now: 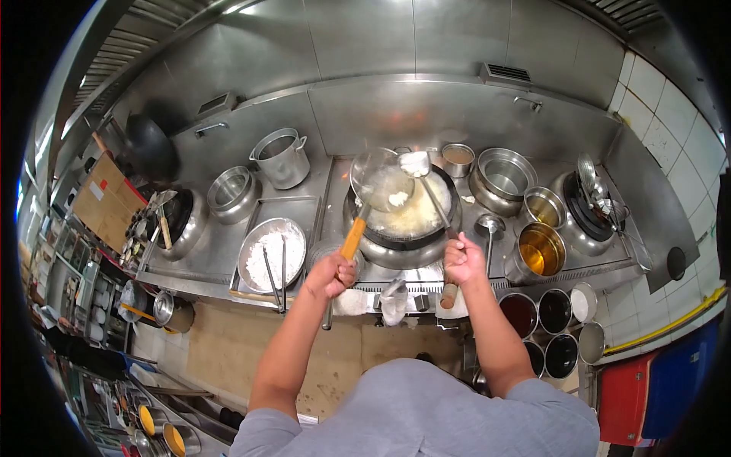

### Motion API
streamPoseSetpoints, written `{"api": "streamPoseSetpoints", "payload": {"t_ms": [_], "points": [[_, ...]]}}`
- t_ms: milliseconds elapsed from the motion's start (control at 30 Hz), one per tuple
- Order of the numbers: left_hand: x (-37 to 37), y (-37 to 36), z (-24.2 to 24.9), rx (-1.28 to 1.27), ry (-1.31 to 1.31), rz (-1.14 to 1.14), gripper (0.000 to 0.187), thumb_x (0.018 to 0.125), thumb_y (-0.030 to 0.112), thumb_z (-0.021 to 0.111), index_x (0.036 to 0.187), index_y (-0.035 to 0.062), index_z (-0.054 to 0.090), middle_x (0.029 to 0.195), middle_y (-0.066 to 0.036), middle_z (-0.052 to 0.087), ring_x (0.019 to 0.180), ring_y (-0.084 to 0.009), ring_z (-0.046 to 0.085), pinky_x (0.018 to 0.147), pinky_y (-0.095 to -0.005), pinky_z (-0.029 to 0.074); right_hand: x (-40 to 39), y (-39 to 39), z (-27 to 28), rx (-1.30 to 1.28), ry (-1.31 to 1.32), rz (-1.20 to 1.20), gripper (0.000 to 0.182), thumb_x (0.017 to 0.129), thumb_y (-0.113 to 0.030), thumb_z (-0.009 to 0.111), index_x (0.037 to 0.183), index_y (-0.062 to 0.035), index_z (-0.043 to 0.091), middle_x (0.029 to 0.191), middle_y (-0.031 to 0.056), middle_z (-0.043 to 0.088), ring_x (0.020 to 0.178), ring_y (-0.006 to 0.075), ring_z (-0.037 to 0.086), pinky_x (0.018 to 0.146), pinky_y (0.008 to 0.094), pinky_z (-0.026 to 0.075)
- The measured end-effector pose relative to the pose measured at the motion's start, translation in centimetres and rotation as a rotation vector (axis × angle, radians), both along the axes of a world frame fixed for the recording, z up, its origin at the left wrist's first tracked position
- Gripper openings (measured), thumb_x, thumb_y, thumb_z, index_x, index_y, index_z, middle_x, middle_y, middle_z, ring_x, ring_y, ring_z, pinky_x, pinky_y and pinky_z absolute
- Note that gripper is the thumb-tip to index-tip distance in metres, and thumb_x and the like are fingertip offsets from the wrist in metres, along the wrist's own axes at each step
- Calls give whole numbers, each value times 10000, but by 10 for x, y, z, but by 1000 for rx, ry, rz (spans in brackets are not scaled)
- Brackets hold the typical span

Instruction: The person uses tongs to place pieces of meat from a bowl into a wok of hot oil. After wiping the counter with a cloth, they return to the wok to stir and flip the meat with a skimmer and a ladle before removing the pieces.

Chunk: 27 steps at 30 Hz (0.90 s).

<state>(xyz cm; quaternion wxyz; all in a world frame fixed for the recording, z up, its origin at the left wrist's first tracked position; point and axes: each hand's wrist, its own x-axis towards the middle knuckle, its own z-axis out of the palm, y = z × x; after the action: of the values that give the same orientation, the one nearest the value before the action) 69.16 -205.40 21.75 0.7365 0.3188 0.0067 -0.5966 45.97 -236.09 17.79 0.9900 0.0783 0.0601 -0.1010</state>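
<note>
My left hand (333, 275) is wrapped round the yellow-orange handle of a round mesh strainer (381, 179), which is over the left part of a wok. A small white piece lies in the strainer. My right hand (463, 260) grips the handle of a ladle (416, 164), whose bowl holds something white beside the strainer's right rim. Pale, foamy liquid (420, 209) fills the black wok (449, 199) below both tools.
A bowl of white powder (272, 255) with two metal rods is on the left. Right of the wok stand a steel pot (506, 175), a pot of amber liquid (539, 251) and another ladle (489, 225). A tall pot (282, 164) stands back left.
</note>
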Motion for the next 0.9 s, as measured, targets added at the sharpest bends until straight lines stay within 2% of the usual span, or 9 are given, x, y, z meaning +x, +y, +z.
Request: {"api": "streamPoseSetpoints", "payload": {"t_ms": [533, 567, 600, 667, 700, 767, 800, 867, 900], "points": [[61, -72, 23, 486, -865, 190, 676, 837, -86, 482, 1470, 149, 504, 850, -59, 559, 510, -117, 433, 412, -278, 343, 23, -87, 2, -594, 691, -190, 71, 1064, -231, 541, 1022, -205, 490, 697, 0, 464, 447, 109, 281, 398, 291, 252], [60, -72, 19, 490, -866, 188, 676, 837, -86, 482, 1470, 149, 504, 850, -59, 559, 510, -117, 433, 412, -278, 343, 27, -92, -5, -676, 700, -188, 78, 1039, -216, 589, 1099, -181, 553, 763, 35, 537, 487, 135, 394, 426, 321, 330], [56, -69, 19, 569, -1038, 190, 676, 835, -79, 485, 1483, 113, 506, 944, -110, 620, 597, -176, 536, 496, -310, 426, 35, -98, -11, -672, 701, -182, 78, 1039, -216, 589, 1099, -181, 553, 763, 35, 537, 487, 135, 394, 426, 321, 330], [55, -58, 5, 665, -1196, 194, 678, 834, -71, 488, 1495, 78, 508, 1039, -161, 681, 683, -236, 639, 580, -343, 510, 52, -101, -29, -1397, 1030, -251, 215, 1034, -217, 595, 1234, -183, 524, 725, 4, 517, 477, 119, 377, 415, 305, 274], [62, -55, -13, 685, -1289, 202, 690, 834, -67, 483, 1515, 44, 479, 1144, -194, 685, 863, -277, 670, 737, -348, 522, 55, -119, -58, -1637, 1076, -338, 286, 1002, -197, 641, 1268, -126, 563, 830, 67, 619, 564, 173, 521, 489, 357, 418], [53, -48, -21, 697, -1341, 234, 721, 831, -50, 482, 1548, -17, 416, 1339, -279, 648, 1271, -383, 617, 1078, -381, 444, 51, -125, -80, -1937, 1091, -555, 290, 991, -184, 648, 1258, -92, 579, 885, 89, 651, 637, 190, 578, 584, 365, 475], [43, -44, -18, 702, -1333, 241, 721, 831, -50, 482, 1548, -17, 416, 1339, -279, 648, 1271, -383, 617, 1078, -381, 444, 49, -123, -85, -2218, 1086, -811, 296, 980, -171, 655, 1247, -58, 596, 941, 112, 682, 711, 207, 635, 678, 372, 532], [29, -38, -13, 852, -1569, 180, 745, 830, -31, 488, 1568, 6, 395, 1350, -317, 620, 1248, -423, 621, 1055, -411, 471, 28, -92, -34, -2162, 1213, -589, 353, 956, -110, 669, 1293, -36, 595, 1023, 135, 705, 838, 206, 682, 830, 347, 538], [23, -32, -8, 855, -1603, 164, 758, 825, -20, 496, 1575, 16, 387, 1346, -343, 600, 1250, -453, 601, 1054, -439, 471, 20, -95, -31, -2123, 1172, -544, 387, 953, -135, 671, 1327, -79, 588, 1099, 180, 710, 968, 312, 682, 888, 396, 527]]}}
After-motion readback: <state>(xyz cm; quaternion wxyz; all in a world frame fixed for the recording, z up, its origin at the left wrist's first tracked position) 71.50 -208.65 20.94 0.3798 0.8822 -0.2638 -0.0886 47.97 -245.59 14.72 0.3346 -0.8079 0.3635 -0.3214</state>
